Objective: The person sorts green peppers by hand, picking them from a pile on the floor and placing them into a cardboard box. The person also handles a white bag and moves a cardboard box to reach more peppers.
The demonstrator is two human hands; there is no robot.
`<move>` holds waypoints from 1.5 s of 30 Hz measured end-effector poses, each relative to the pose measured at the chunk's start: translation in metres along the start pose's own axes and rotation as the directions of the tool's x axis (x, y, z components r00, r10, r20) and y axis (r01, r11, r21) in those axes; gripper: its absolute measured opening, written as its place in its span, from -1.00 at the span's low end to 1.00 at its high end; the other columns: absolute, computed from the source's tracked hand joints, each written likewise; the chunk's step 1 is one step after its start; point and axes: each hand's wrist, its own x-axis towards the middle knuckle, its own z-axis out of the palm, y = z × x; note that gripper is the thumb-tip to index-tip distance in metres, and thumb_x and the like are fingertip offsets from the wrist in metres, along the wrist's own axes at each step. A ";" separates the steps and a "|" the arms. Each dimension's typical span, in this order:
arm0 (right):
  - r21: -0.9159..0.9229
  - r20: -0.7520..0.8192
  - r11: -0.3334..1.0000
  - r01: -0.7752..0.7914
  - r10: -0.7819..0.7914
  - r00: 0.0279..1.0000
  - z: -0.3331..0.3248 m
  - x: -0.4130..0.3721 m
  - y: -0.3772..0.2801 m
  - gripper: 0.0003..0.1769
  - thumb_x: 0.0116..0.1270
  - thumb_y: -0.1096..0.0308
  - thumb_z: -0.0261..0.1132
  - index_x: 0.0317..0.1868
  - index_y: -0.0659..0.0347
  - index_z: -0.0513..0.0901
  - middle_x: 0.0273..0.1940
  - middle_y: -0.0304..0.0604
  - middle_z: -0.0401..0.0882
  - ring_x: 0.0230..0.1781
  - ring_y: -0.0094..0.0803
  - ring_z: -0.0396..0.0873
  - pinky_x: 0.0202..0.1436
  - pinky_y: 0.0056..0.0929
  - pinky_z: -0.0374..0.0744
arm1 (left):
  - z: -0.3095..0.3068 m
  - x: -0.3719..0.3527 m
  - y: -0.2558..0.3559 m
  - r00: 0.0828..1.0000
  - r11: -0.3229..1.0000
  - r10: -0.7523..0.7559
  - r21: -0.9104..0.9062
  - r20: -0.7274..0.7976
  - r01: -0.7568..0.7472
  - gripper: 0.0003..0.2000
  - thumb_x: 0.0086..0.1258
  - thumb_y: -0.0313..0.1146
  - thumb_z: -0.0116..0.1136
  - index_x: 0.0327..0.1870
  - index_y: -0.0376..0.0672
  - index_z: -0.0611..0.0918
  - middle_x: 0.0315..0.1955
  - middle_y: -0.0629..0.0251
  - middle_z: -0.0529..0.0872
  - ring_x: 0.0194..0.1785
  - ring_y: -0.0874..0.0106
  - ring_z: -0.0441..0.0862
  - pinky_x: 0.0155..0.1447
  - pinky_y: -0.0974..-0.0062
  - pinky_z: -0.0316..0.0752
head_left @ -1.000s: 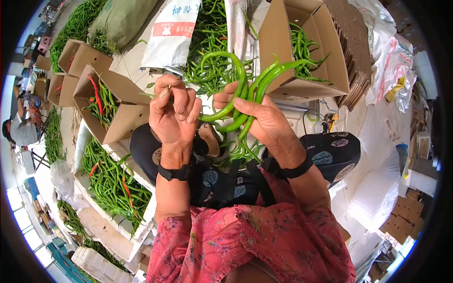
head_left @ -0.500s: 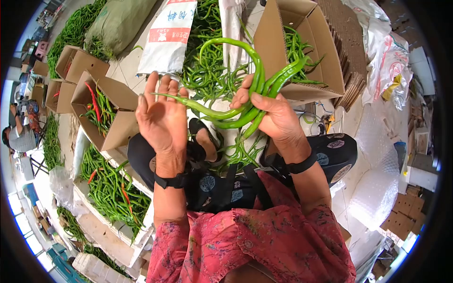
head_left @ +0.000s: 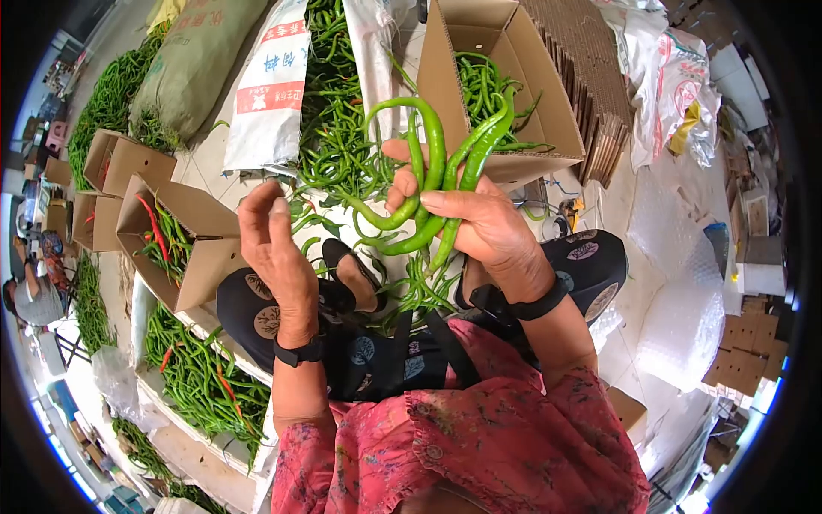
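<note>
Several long green chili peppers are gripped in a bunch by my right hand, its thumb pressed across them and their curved ends sticking out. My left hand is raised to the left, apart from the bunch, with loosely bent fingers and nothing visible in it. Below and between the hands, more green chilies lie on the floor between my feet. Beyond them, a heap of chilies spills from a white woven sack.
An open cardboard box with green chilies stands ahead right, beside stacked flattened cardboard. At left are a small box of red and green chilies and a chili-filled crate. Bubble wrap lies right; another person sits far left.
My left hand has turned from palm-up and spread to bent fingers, and has drawn away from the chili tip beside it. My right hand still holds the bunch. The view has shifted right.
</note>
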 end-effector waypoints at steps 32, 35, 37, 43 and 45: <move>-0.773 0.208 -0.630 0.075 -0.140 0.968 0.019 -0.003 0.016 -0.37 0.20 0.37 0.17 0.27 0.50 0.37 -0.36 -0.15 0.43 -0.37 -0.34 0.46 -0.19 -0.29 0.40 | 0.008 -0.008 0.002 0.746 0.911 0.167 -0.391 0.644 0.134 -0.84 0.22 -0.60 0.31 -0.18 -0.29 0.66 -0.14 0.15 0.61 -0.16 0.41 0.62 -0.06 0.47 0.59; -0.700 0.324 -0.703 0.128 -0.153 0.934 0.019 -0.011 0.008 -0.37 0.21 0.36 0.17 0.28 0.49 0.37 -0.33 -0.14 0.45 -0.35 -0.36 0.48 -0.13 -0.30 0.43 | 0.009 -0.006 0.005 0.747 0.934 0.145 -0.340 0.648 0.113 -0.86 0.28 -0.57 0.27 -0.16 -0.31 0.64 -0.12 0.15 0.60 -0.17 0.40 0.63 -0.05 0.44 0.60; -0.670 0.324 -0.728 0.148 -0.107 0.940 0.018 -0.009 0.004 -0.37 0.21 0.35 0.16 0.28 0.49 0.37 -0.32 -0.14 0.46 -0.35 -0.38 0.49 -0.11 -0.31 0.43 | 0.011 -0.008 -0.003 0.765 0.892 0.108 -0.401 0.635 0.208 -0.86 0.30 -0.56 0.25 -0.15 -0.32 0.63 -0.11 0.15 0.59 -0.17 0.40 0.63 -0.05 0.44 0.60; -0.667 0.275 -0.737 0.111 -0.104 0.956 0.025 -0.005 -0.002 -0.42 0.22 0.36 0.18 0.24 0.47 0.40 -0.30 -0.18 0.54 -0.32 -0.37 0.56 -0.05 -0.29 0.45 | 0.017 -0.014 -0.009 0.789 0.795 -0.005 -0.476 0.615 0.376 -0.83 0.35 -0.56 0.17 -0.06 -0.30 0.57 -0.08 0.15 0.59 -0.17 0.40 0.64 -0.03 0.45 0.58; -0.654 0.108 -0.756 -0.020 -0.119 0.987 0.033 0.003 0.002 -0.44 0.20 0.34 0.24 0.20 0.41 0.45 -0.28 -0.18 0.60 -0.29 -0.32 0.63 -0.09 -0.28 0.47 | 0.020 -0.016 -0.005 0.796 0.793 -0.016 -0.477 0.605 0.379 -0.83 0.35 -0.58 0.15 -0.06 -0.30 0.57 -0.10 0.16 0.60 -0.14 0.39 0.62 0.02 0.45 0.55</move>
